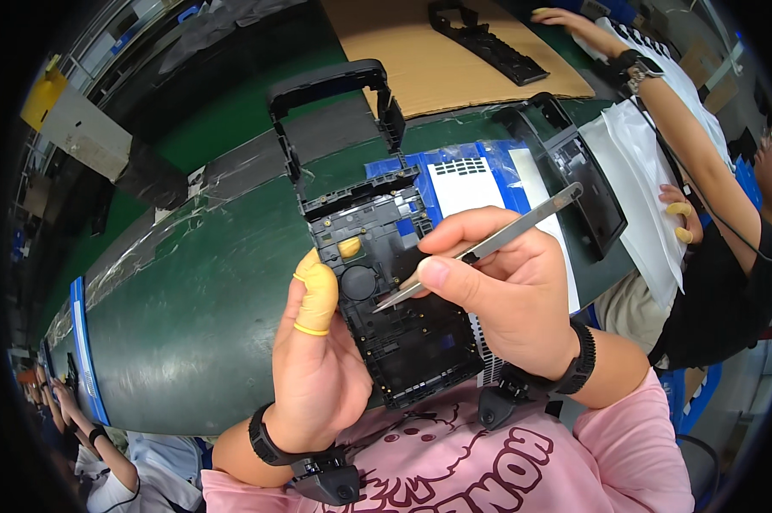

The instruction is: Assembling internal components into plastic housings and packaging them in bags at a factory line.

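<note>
Your right hand (510, 295) has its grip closed around a pair of metal tweezers (480, 250); thumb and forefinger pinch them near the middle, and the long end sticks out up and to the right. The tweezer tips are together and point down-left, and they touch the inside of the black plastic frame (386, 282) just beside a round black part (358, 282). I cannot tell if something small is between the tips.

Your left hand (318, 368) holds this frame from its left edge, with the grip closed on it. The thumb wears a yellow finger cot (318, 295) and presses on the frame close to the round part. Another yellow fingertip (349, 247) shows through an opening higher in the frame. The frame is lifted above the green tabletop (189, 325), tilted, with its open handle-like end far from you.

Under the frame, on the tabletop, lies a blue and white sheet (467, 184). To the right of it rests another black frame (587, 184). Further away is a brown cardboard sheet (437, 64) with a long black part (484, 41) on it. At the right, another person (702, 171) sits at the same tabletop, with yellow cots on the fingers.
</note>
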`<state>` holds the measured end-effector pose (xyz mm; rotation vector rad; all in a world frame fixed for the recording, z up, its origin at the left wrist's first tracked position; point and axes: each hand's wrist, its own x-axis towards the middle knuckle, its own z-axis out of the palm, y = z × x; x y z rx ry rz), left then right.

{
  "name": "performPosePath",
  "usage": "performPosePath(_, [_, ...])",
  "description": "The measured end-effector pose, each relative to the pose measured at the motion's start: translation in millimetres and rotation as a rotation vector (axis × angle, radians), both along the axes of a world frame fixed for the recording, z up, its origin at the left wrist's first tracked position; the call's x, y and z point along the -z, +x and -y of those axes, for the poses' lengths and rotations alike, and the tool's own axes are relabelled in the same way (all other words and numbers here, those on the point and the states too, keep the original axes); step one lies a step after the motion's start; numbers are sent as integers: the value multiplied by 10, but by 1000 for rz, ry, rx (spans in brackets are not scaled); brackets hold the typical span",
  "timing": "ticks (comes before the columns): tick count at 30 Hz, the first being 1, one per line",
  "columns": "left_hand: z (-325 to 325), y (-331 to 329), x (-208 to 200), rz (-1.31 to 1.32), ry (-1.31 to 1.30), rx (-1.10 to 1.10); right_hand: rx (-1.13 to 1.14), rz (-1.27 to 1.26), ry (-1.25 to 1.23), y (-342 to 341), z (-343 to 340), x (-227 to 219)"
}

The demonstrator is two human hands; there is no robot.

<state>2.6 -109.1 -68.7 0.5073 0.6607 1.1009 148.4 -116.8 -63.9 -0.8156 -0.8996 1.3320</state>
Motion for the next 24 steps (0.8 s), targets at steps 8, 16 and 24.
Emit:
performPosePath(8, [-8,-22,12,59,-20,17,-2,25,0,17,-10,14])
performPosePath(16, [9,-19,1,60,-19,13,-7,-13,13,12,-10,19])
performPosePath(24, [15,-17,13,63,-16,22,-4,6,-7,10,-21,29])
